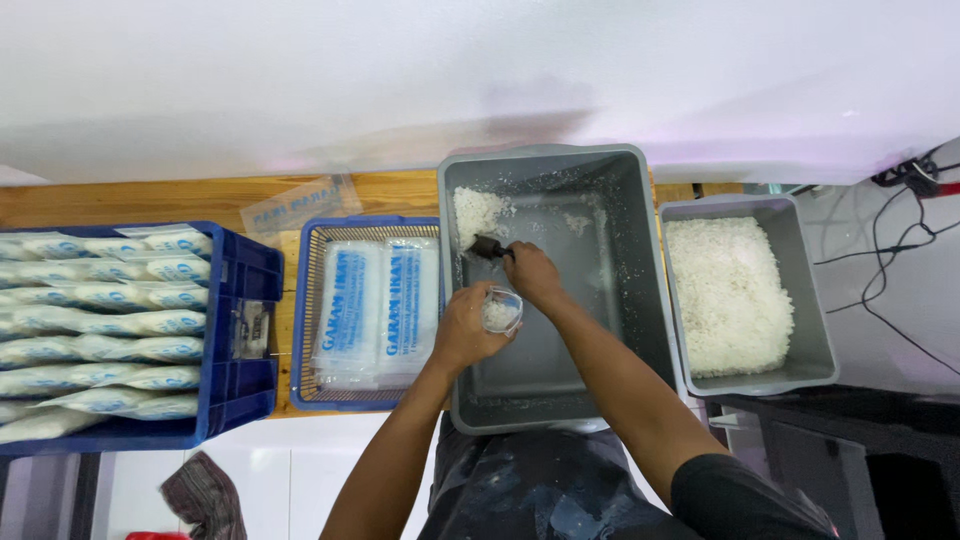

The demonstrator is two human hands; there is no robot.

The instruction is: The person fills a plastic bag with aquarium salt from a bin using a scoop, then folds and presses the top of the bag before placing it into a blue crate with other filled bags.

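My left hand [466,330] grips a small clear plastic cup [502,309] partly filled with white grains, held over the large grey bin [640,260]. My right hand [531,275] holds a small dark scoop [487,247], its tip pushed into a heap of white grains [476,213] in the bin's far left corner. The rest of the bin's floor is nearly bare, with scattered grains.
A smaller grey bin [815,330] full of white grains stands to the right. Left of the big bin a blue mesh basket [305,310] holds flat printed plastic bags. A blue crate [240,390] at far left is stacked with filled bags. Cables lie at far right.
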